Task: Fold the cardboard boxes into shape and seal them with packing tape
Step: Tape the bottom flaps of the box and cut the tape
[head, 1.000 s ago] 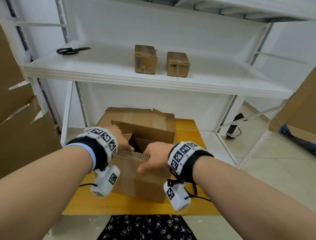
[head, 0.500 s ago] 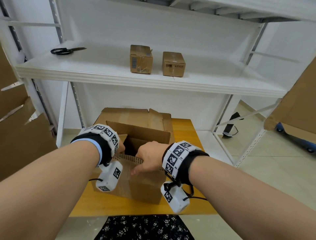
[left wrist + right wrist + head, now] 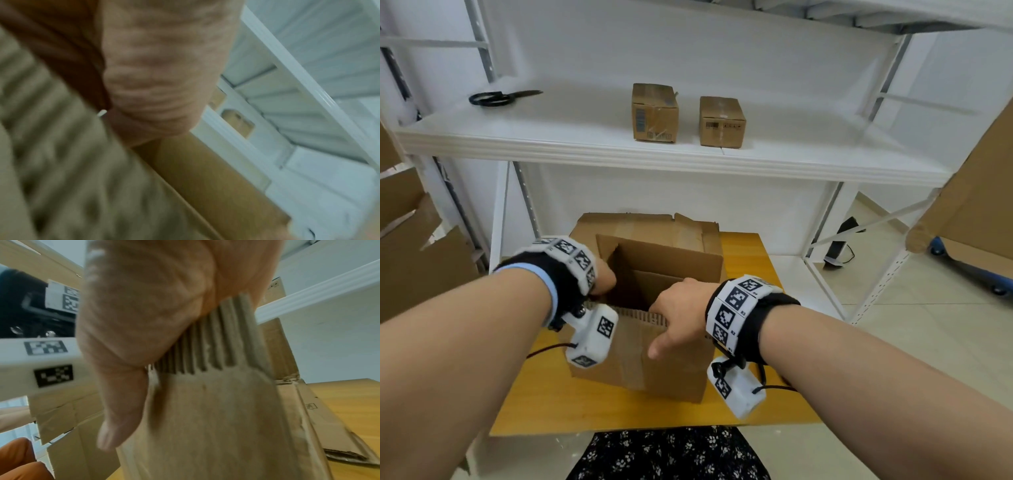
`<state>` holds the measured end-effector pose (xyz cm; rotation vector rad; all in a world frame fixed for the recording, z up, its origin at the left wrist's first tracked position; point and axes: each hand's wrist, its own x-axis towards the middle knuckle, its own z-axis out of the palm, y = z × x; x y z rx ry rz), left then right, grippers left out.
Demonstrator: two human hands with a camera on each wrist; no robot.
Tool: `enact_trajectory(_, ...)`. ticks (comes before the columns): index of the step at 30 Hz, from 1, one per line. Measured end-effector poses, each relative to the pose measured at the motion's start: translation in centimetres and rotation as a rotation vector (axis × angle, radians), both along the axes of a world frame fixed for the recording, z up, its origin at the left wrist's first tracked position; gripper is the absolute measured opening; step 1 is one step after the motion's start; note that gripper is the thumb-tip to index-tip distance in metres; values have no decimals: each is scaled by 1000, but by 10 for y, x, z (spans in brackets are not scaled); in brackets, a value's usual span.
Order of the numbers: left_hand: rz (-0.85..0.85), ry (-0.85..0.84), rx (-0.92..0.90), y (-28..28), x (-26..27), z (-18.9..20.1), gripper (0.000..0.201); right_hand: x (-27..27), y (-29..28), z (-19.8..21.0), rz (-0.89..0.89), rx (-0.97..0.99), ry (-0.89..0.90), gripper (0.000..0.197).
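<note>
- Your right hand (image 3: 681, 315) grips the near rim of the open cardboard box (image 3: 671, 363), thumb outside, fingers curled over the corrugated edge.
- Your left hand (image 3: 604, 277) is at the box's left wall; its fingers are hidden, so I cannot tell its grip.
- The box stands upright on the yellow counter (image 3: 750, 407), a flattened carton (image 3: 640, 228) just behind it.
- Far up on the white shelf (image 3: 571, 137): two small sealed boxes (image 3: 654, 113) and black scissors (image 3: 500, 97).

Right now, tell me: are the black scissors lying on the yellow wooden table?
No, the black scissors lie on the white shelf above the yellow wooden table.
</note>
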<state>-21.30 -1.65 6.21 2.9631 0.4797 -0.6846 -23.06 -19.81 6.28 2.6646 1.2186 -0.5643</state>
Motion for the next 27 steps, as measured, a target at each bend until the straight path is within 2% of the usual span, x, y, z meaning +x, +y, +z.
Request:
enact_trajectory(2, 22, -36, -5, 5, -6, 7, 37, 0, 1, -1, -10, -59, 40, 54)
enact_trajectory(4, -92, 65, 123, 12, -14, 13, 37, -2, 3, 0, -36, -134, 39, 65)
enact_trajectory(5, -62, 77, 64, 14, -15, 14, 37, -2, 4, 1, -56, -159, 37, 67)
enact_trajectory(7, 5, -22, -85, 17, -20, 18, 37, -2, 6, 3, -80, -184, 37, 66)
enact_trajectory(8, 61, -124, -153, 16, -19, 19, 42, -2, 6, 3, -87, -184, 32, 65)
enact_trajectory(9, 75, -232, -198, 14, -20, 18, 54, -3, 6, 4, -94, -181, 26, 65)
enact_trajectory(11, -55, -395, -318, 5, -19, 15, 81, -4, 5, 5, -103, -175, 24, 67)
enact_trajectory(12, -165, -387, -380, -1, -19, 17, 86, -3, 5, 5, -109, -170, 24, 71)
enact_trajectory(14, -357, -162, -434, -14, -22, 20, 89, -4, 3, 6, -137, -170, 47, 78)
enact_trajectory(15, -391, -40, -434, -19, -23, 21, 89, -4, 3, 6, -129, -176, 48, 80)
enact_trajectory(18, -451, 169, -254, -20, -31, 18, 86, -3, 6, 5, -47, -228, -7, 87)
enact_trajectory(21, -490, 173, -1, -17, -36, 8, 63, -2, 3, 7, 14, -246, -96, 93)
enact_trajectory(23, -488, 145, 8, -17, -39, 4, 52, 0, -4, 10, 44, -239, -165, 89)
enact_trajectory(27, -472, 120, -15, -20, -39, 2, 45, 5, -22, 20, 45, -199, -226, 77)
